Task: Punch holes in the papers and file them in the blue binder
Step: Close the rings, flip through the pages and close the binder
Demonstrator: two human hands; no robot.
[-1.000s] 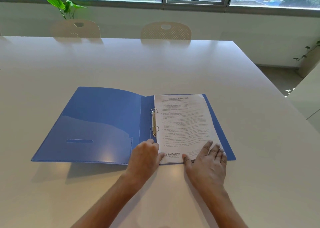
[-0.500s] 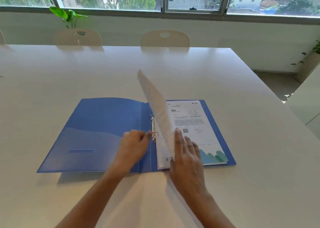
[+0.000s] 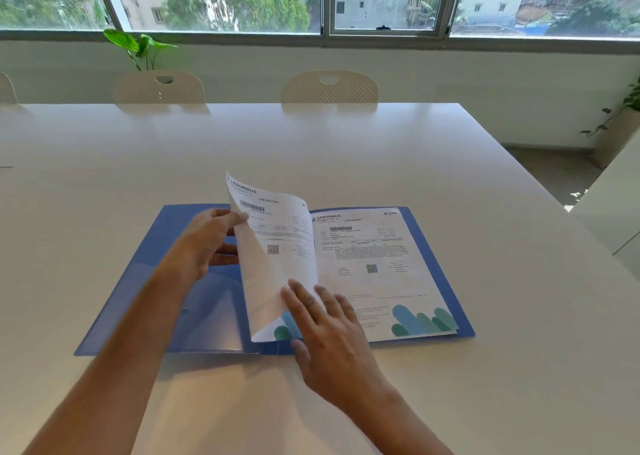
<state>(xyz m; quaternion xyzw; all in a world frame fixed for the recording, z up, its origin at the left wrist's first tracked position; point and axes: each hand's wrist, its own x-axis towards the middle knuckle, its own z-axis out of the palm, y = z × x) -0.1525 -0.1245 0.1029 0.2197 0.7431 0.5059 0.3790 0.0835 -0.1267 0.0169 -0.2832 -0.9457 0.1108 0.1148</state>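
On the table: blue binder (image 3: 145, 281) lies open flat on the white table (image 3: 381, 150), papers (image 3: 381, 264) stacked on its right half, filed side.
Left hand: my left hand (image 3: 204, 247) pinches the top edge of a lifted sheet (image 3: 273, 247) between thumb and fingers, holding it up and curled toward the left cover.
Right hand: my right hand (image 3: 329, 330) is open and flat, fingers spread, tips resting near the bottom of the lifted sheet and the spine; grips nothing.
Sheet below: next lab report page lies flat, barcode and QR code showing, well inside the cover edges.
Rings: hidden behind the lifted sheet, cannot tell if they are shut.
Hole punch: none in view.
Step, my guess: leafing through filed pages to check them; filing looks nearly done.
Risk 1: pulling the sheet too hard leftward could tear its punched holes, since it hangs from the spine side only.
Risk 2: the curl under my left thumb could crease if I squeeze tighter.
Risk 3: if the rings are open, pages could slip off as I flip.
Risk 4: right hand pressing down while left pulls could rip the bottom corner.
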